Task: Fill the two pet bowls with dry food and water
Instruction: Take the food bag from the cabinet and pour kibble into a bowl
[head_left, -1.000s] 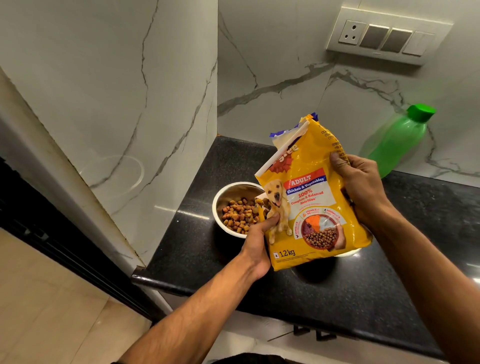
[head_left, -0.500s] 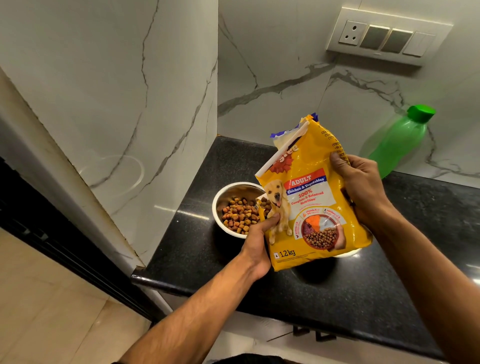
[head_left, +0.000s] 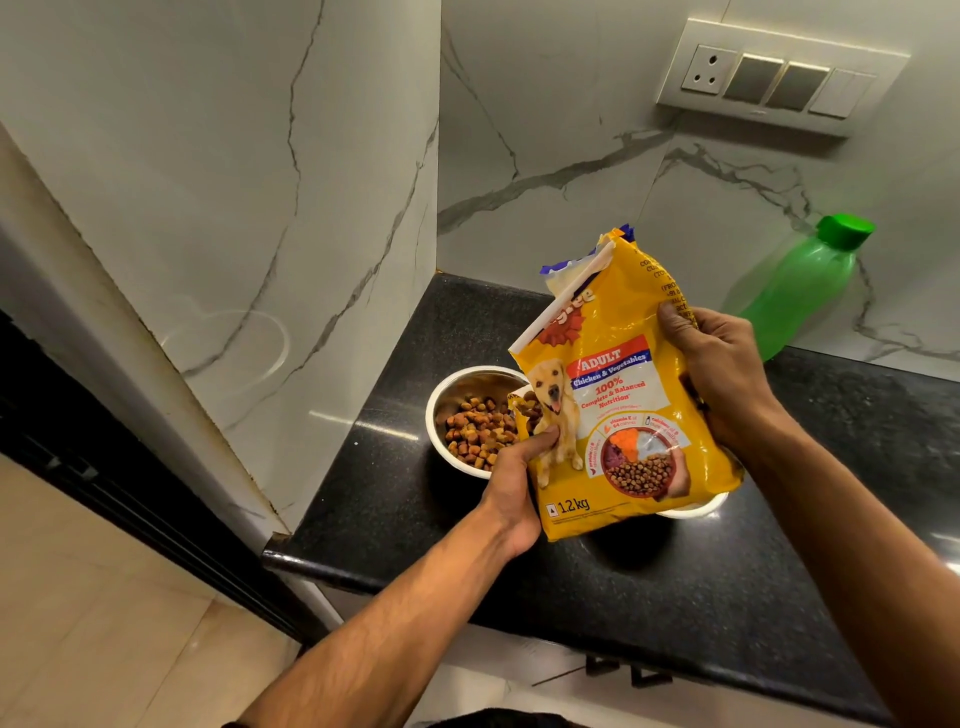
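Note:
A yellow dog-food bag (head_left: 621, 395) is held above the black counter by both hands. My left hand (head_left: 514, 483) grips its lower left edge. On the bag's upper right side sits my right hand (head_left: 719, 369). A steel bowl (head_left: 441, 400) holding brown kibble stands just left of the bag, partly hidden by it. Only a white rim of a second bowl (head_left: 693, 510) shows under the bag's lower right corner; its contents are hidden. A green bottle (head_left: 795, 291) with a green cap leans against the back wall to the right.
The black stone counter (head_left: 649, 587) sits in a corner between marble walls at the left (head_left: 218, 182) and the back. A switch panel (head_left: 779, 78) is on the back wall. The counter's front edge drops to a tiled floor (head_left: 78, 623) at lower left.

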